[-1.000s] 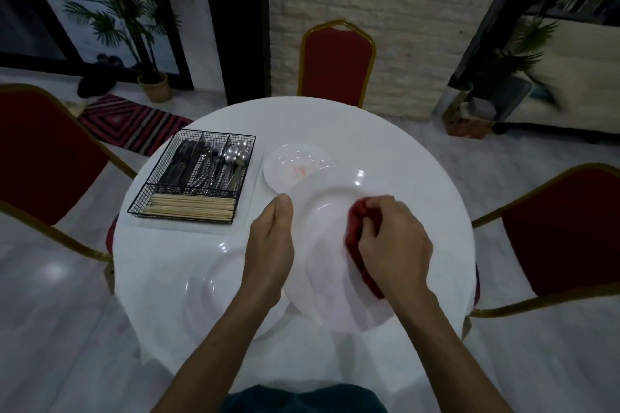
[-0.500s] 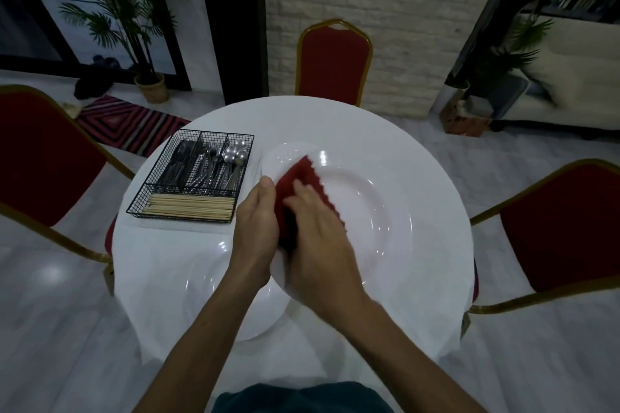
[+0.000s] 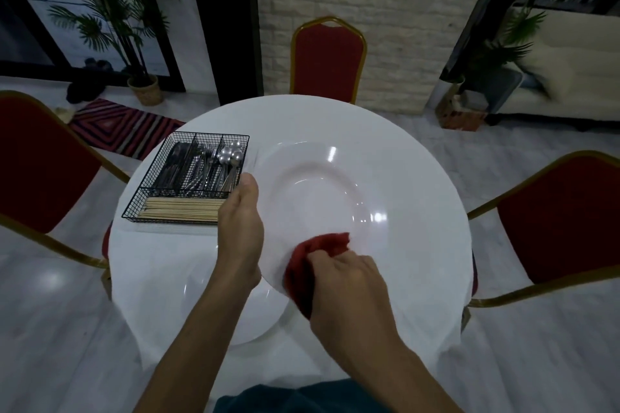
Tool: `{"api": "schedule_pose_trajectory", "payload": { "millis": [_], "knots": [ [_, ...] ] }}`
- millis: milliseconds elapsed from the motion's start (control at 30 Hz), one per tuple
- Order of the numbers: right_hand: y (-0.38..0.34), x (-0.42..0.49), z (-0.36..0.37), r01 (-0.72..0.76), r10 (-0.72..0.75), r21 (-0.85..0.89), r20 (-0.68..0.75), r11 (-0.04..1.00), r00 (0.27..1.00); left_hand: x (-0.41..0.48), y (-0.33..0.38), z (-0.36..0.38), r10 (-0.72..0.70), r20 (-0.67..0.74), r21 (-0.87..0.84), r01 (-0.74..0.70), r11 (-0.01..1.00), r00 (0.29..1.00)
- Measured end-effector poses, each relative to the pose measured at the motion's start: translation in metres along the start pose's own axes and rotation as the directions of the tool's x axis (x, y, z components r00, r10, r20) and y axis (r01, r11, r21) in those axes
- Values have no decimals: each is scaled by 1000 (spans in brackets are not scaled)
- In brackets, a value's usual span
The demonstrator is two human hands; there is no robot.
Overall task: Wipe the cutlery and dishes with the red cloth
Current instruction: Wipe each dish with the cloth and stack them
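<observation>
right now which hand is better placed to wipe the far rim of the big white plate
Right hand: it already grips the red cloth against the large white plate. The left hand is holding that plate's left edge.

Large white plate (image 3: pixel 322 198) tilted up above table; bunched red cloth (image 3: pixel 315 258) pressed on its near rim; cutlery (image 3: pixel 201 164) in wire basket.

Two white plates (image 3: pixel 322 198), one red cloth (image 3: pixel 312 261), one wire cutlery basket (image 3: pixel 188 178), three red chairs (image 3: pixel 327 57), two hands (image 3: pixel 240 228)
</observation>
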State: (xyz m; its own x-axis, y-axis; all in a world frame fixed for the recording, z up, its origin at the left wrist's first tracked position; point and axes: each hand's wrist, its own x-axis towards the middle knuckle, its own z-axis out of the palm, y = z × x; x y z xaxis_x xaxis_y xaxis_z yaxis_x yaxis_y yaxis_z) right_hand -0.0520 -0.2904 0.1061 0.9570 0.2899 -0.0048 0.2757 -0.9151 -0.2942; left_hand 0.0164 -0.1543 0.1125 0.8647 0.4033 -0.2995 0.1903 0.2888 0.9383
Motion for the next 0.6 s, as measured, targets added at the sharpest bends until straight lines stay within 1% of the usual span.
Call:
{"api": "schedule_pose_trajectory", "payload": {
  "millis": [67, 100, 133, 200, 267, 367, 433, 533, 600],
  "knots": [
    [-9, 1, 3, 28, -27, 115, -14, 993, 1000, -3, -2, 8, -23, 23, -14, 23, 1000, 999],
    [-11, 6, 5, 52, -44, 157, -51, 986, 998, -3, -4, 11, -36, 42, -11, 36, 999, 998],
    [-7, 14, 8, 73, -53, 179, -112, 981, 992, -4, -5, 13, -42, 60, 4, 42, 999, 997],
    [6, 31, 10, 74, -44, 165, -179, 984, 983, -4, -6, 17, -30, 78, 46, 27, 999, 997],
    [23, 45, 4, 21, 6, 124, -215, 992, 977, -4, -4, 17, -25, 85, 65, 20, 998, 996],
    [43, 48, -4, -122, 146, 95, -309, 988, 940, 1, 5, 10, -36, 64, 38, 34, 999, 997],
    [45, 36, -2, -148, 152, 36, -301, 988, 942, 4, 11, 1, -43, 53, 28, 42, 999, 998],
    [41, 17, 9, -102, 93, -29, -225, 994, 970, 8, 14, -8, -27, 19, 50, 26, 998, 999],
    [39, 20, 10, -78, 67, -38, -241, 996, 968, 8, 14, -10, -19, 33, 42, 18, 999, 999]
  ]
}}
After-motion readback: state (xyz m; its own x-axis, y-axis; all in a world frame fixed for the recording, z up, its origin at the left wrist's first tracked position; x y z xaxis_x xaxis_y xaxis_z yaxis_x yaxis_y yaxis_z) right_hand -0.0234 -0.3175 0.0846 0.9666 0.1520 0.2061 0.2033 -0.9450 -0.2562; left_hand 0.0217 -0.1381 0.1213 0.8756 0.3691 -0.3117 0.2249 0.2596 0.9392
